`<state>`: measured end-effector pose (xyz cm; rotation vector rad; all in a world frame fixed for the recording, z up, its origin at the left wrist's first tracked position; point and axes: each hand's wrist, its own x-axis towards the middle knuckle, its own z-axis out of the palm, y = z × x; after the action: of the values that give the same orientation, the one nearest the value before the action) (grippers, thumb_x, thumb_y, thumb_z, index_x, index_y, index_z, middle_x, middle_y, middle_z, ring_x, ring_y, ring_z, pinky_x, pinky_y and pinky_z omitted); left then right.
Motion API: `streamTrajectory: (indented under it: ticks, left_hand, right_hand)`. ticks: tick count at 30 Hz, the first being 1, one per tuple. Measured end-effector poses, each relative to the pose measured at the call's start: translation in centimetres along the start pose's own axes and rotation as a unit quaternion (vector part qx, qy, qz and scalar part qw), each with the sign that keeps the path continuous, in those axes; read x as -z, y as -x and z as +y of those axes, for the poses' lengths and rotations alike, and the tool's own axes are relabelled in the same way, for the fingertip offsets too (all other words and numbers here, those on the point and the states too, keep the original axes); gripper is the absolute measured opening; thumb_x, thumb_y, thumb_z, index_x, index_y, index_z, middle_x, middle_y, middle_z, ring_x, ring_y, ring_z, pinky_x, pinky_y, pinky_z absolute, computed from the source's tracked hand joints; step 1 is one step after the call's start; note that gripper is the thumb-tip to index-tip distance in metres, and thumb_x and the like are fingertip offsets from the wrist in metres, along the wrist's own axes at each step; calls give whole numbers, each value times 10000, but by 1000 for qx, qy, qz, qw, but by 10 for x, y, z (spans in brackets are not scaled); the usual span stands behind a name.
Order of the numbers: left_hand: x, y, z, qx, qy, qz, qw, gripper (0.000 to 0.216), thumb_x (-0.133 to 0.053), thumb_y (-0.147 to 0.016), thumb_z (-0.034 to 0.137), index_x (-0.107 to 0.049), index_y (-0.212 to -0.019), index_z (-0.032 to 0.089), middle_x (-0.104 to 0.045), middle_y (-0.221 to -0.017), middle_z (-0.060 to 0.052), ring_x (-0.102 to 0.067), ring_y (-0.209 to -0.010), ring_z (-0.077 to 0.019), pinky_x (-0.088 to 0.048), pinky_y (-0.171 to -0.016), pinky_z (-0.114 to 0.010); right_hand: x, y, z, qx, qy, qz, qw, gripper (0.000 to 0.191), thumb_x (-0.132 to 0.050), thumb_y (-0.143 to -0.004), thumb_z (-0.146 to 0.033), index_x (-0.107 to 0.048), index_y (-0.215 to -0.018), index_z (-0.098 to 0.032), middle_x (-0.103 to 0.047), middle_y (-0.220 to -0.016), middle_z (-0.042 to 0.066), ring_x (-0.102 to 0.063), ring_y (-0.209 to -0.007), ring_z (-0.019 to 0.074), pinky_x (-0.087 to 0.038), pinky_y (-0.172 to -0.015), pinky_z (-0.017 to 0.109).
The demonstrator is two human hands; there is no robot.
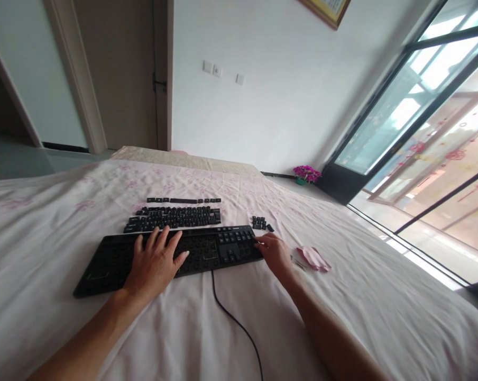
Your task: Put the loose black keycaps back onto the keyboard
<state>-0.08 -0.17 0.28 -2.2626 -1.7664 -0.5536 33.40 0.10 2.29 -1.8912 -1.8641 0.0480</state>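
A black keyboard (199, 254) lies at a slant on the bed, its main section stripped of keycaps while several remain at the right end. My left hand (154, 259) rests on the left half of it, fingers spread and holding nothing. At the right end, my right hand (274, 253) has thumb and fingertips pinched together over the edge. Whatever sits between those fingertips is too small to make out. Behind the keyboard, loose black keycaps (183, 217) are laid out in rows, with a space bar (183, 201) in the farthest row. A smaller keycap group (259, 223) lies beyond my right hand.
A black cable (239, 320) runs from the keyboard toward me. Right of my right hand lie a pink cloth (314, 258) and a thin metal tool (298, 262). Wrinkled pale bedding (366, 301) surrounds everything. Farther off are purple flowers (307, 173) and a glass door (385, 121).
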Motion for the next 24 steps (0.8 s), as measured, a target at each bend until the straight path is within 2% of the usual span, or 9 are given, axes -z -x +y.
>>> streamTrajectory:
  ticks: [4,8,13,16,19,21,24]
  left_hand:
    - [-2,0,0,1,-5,1,1000,512,-431,-899,461,-519,-1338,213,-462,-1427,-155,-351,-1336,-344,-181,-1073,-563]
    - [-3,-1,0,1,-14,-1,1000,513,-425,-899,468,-520,-1337,218,-463,-1427,-153,-351,-1336,-343,-183,-1074,-560]
    - [0,0,0,-2,-17,-3,1000,517,-416,-903,462,-514,-1342,208,-457,-1430,-158,-354,-1333,-344,-186,-1072,-560]
    - [0,0,0,1,-9,-3,1000,511,-417,-902,459,-519,-1338,212,-459,-1430,-155,-351,-1337,-340,-183,-1074,-560]
    - [-2,0,0,4,-6,-4,1000,511,-421,-900,461,-513,-1343,226,-451,-1439,-148,-341,-1345,-337,-175,-1077,-562]
    - [-4,0,0,4,-11,-6,1000,516,-422,-897,466,-509,-1348,230,-448,-1441,-148,-338,-1347,-338,-176,-1075,-563]
    - [-5,0,-1,1,-18,-5,1000,520,-418,-897,466,-511,-1348,225,-453,-1438,-151,-339,-1347,-341,-179,-1075,-560]
  right_hand:
    - [7,6,-9,49,83,-23,995,266,-483,-901,-280,-720,-1023,-285,-646,-997,15,-590,-885,155,-395,-691,242]
    - [12,10,-20,73,173,-37,981,337,-428,-896,-162,-702,-1040,-295,-622,-1036,36,-539,-943,176,-364,-673,261]
    - [11,13,-26,94,203,-50,973,337,-440,-881,-146,-690,-1059,-286,-615,-1038,58,-509,-957,201,-364,-747,296]
    - [10,9,-17,97,157,-58,981,353,-436,-862,-123,-706,-1030,-277,-622,-1021,58,-525,-970,196,-384,-773,295]
    - [11,-2,4,68,43,-65,995,416,-419,-802,-62,-737,-975,-266,-651,-1023,34,-577,-955,167,-424,-784,269]
    - [13,-12,23,26,-30,-36,999,462,-418,-745,-34,-740,-996,-250,-672,-1042,27,-610,-937,157,-445,-817,269]
    - [16,-26,49,-31,-67,25,997,424,-444,-745,-87,-738,-1021,-220,-704,-1014,36,-643,-880,165,-467,-811,277]
